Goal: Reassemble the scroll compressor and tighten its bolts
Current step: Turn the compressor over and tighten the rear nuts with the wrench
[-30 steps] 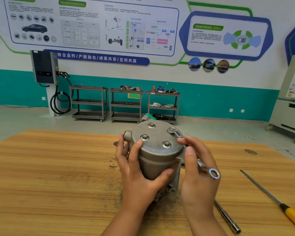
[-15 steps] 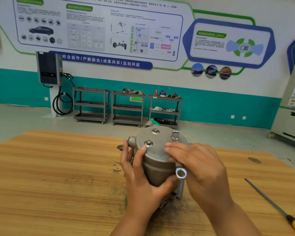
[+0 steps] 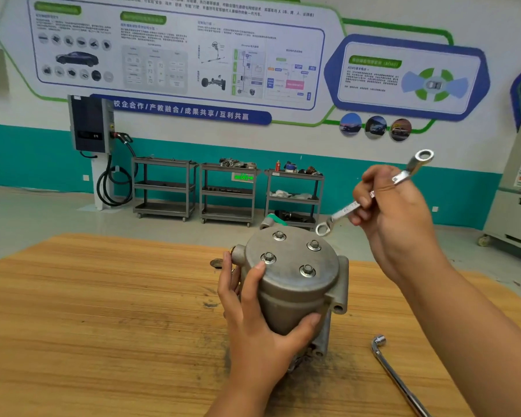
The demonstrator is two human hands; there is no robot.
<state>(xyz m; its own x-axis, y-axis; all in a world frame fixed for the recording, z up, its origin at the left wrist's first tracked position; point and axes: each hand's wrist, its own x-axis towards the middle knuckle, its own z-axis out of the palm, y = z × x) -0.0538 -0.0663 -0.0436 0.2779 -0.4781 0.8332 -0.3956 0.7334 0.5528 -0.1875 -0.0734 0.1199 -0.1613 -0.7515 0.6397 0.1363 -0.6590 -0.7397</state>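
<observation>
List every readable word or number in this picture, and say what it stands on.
"校企合作/产教融合/成果共享/互利共赢": on the blue banner.
Too small to read: the print on the posters.
Blurred: the green sign across the room.
Unreadable: the stamped marks on the wrench in the right hand.

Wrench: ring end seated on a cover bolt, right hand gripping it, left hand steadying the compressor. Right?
No. The head view shows the wrench held in the air by the right hand, its ring end on none of the bolts. The left hand does steady the compressor.
</observation>
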